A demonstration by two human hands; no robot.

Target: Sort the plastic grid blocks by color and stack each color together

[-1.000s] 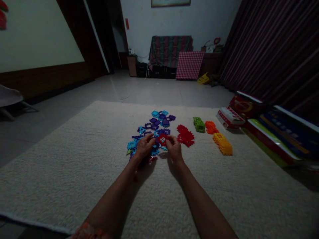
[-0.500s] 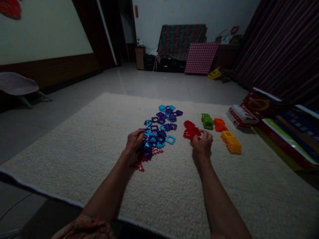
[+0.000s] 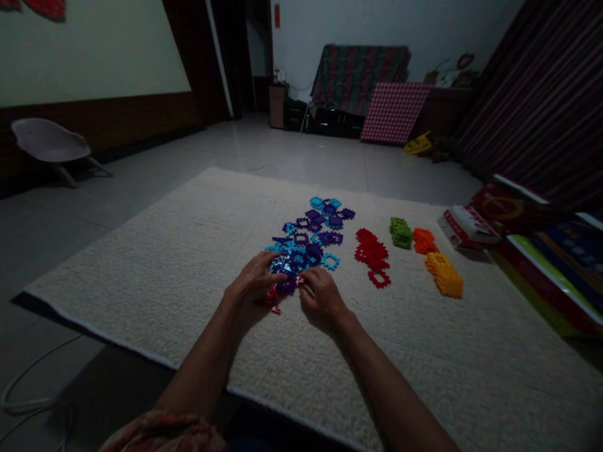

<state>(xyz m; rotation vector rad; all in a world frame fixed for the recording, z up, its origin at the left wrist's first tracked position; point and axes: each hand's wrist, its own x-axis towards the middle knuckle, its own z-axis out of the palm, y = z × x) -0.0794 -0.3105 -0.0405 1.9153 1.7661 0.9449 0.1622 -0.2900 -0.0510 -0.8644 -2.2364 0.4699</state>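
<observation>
A loose pile of blue and purple notched plastic building tiles (image 3: 313, 251) lies on the cream mat (image 3: 169, 251). My left hand (image 3: 257, 274) is at the near-left end of the pile, thumb and fingers curled around several blue and purple tiles. Beside it, my right hand (image 3: 323, 292) pinches the edge of a pink tile (image 3: 299, 282) by the pile's near side. Red tiles (image 3: 269, 300) lie partly under my left hand. Apart from the pile, to the right, is an overlapping row of red tiles (image 3: 372, 252).
Green tiles (image 3: 400, 232), orange tiles (image 3: 424, 240) and yellow tiles (image 3: 444, 274) sit in separate groups to the right. A red-and-white box (image 3: 468, 227) and larger flat boxes line the mat's right edge. A pale chair (image 3: 51, 141) stands at far left.
My right hand has left the red row and moved left to the pile. A red frame tile now lies at the row's near end. My left hand has shifted over the pile; the view has turned slightly left.
</observation>
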